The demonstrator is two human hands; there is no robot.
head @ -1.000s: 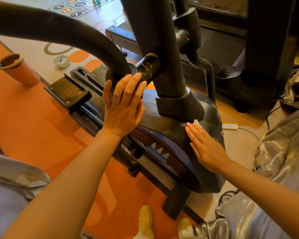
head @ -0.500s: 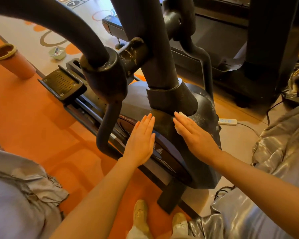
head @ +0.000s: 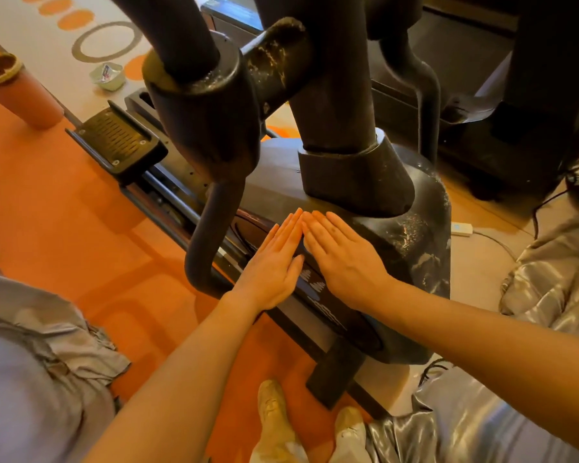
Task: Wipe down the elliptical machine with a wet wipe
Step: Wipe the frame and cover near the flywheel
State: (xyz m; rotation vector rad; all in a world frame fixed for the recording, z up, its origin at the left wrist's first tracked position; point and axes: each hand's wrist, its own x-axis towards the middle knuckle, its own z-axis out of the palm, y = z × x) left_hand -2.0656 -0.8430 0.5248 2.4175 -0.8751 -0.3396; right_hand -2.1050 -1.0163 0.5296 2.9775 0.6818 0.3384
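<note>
The black elliptical machine fills the middle of the view, with a dusty flywheel housing (head: 418, 248), a thick central column (head: 335, 95) and a swing-arm joint (head: 201, 111) on the left. My left hand (head: 271, 265) lies flat on the housing's side panel, fingers straight. My right hand (head: 345, 259) lies flat beside it on the same panel. The fingertips of both hands meet just below the column's collar. No wet wipe shows; whether one lies under my right palm I cannot tell.
A ribbed foot pedal (head: 114, 138) sits on its rail to the left. On the orange floor stand a brown cup (head: 17, 91) and a small packet (head: 107, 75). A white power adapter (head: 462, 228) with cable lies right. Another black machine (head: 515, 95) stands behind. My shoes (head: 274, 412) are below.
My left hand dropped from the swing-arm joint to the side panel. My right hand slid left along the housing until the fingertips met. The white wipe edge seen earlier is hidden now.
</note>
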